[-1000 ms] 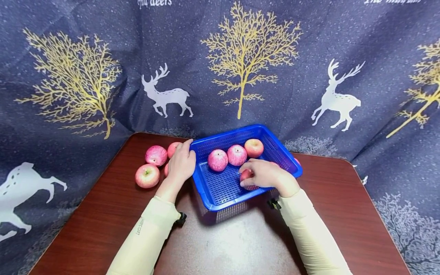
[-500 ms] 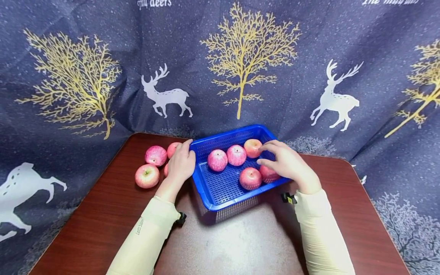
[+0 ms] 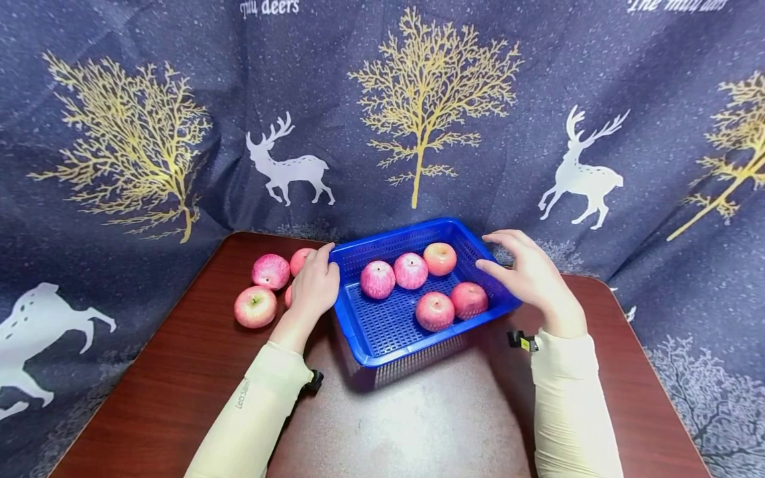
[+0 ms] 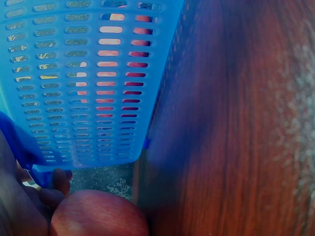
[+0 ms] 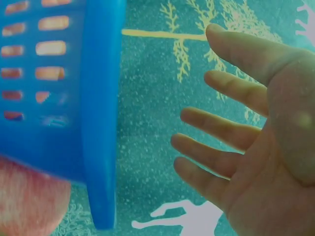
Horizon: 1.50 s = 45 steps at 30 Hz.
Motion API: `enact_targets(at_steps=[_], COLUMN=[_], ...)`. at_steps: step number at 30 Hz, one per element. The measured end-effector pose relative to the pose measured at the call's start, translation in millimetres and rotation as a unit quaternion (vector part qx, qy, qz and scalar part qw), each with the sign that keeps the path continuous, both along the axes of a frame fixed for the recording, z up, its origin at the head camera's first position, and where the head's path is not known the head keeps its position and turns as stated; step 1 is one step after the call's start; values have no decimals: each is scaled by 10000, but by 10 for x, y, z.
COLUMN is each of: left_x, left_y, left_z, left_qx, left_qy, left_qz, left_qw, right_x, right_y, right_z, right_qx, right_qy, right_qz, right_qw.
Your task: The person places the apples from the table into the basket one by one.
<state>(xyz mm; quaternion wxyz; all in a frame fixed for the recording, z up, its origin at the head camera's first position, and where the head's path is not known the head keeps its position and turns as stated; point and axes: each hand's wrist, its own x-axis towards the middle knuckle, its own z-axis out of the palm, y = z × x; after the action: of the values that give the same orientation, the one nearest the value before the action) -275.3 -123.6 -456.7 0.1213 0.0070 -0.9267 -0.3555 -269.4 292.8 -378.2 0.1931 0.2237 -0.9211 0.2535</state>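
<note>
A blue plastic basket (image 3: 382, 345) with slotted walls stands tilted in the head view, its left side raised or angled toward my left hand. Several apples lie inside, among them a red apple (image 3: 435, 311) by the near wall and a yellowish apple (image 3: 440, 259) at the back. My left hand (image 3: 315, 282) holds the basket's left rim, fingers curled over it; an apple (image 4: 98, 216) sits close beneath that hand. Off the basket's right rim, my right hand (image 3: 532, 275) is spread with nothing in it; the right wrist view shows its fingers (image 5: 221, 125) apart from the wall.
Left of the basket, several more apples rest on the brown table (image 3: 155, 372), including a striped apple (image 3: 271, 271) and a paler apple (image 3: 255, 307). Another apple (image 5: 29, 201) lies outside the basket's right end. A dark printed cloth (image 3: 358, 166) hangs behind the table.
My right hand has let go of an apple at the basket's near wall and moved right, up and out past the right rim. The left hand has stayed on the left rim.
</note>
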Motion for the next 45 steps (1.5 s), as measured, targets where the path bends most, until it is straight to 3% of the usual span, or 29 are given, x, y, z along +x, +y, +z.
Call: enact_targets(at_steps=[10,26,45], left_x=[3,5,11], left_y=[-3,0,8], left_z=[-2,9,12], left_qx=[13,9,17], left_qy=[-12,-36,-19], left_qz=[-5,-23,-8], left_qw=[10000,10000,10000], right_x=[10,-45,-190], right_y=[105,320,552], right_z=[24,-43,-287], right_qx=[-237,-366,-349], right_qy=[359,-102,-761], right_qz=[-371,-1176,-1434], right_qw=[9984,9923,9861])
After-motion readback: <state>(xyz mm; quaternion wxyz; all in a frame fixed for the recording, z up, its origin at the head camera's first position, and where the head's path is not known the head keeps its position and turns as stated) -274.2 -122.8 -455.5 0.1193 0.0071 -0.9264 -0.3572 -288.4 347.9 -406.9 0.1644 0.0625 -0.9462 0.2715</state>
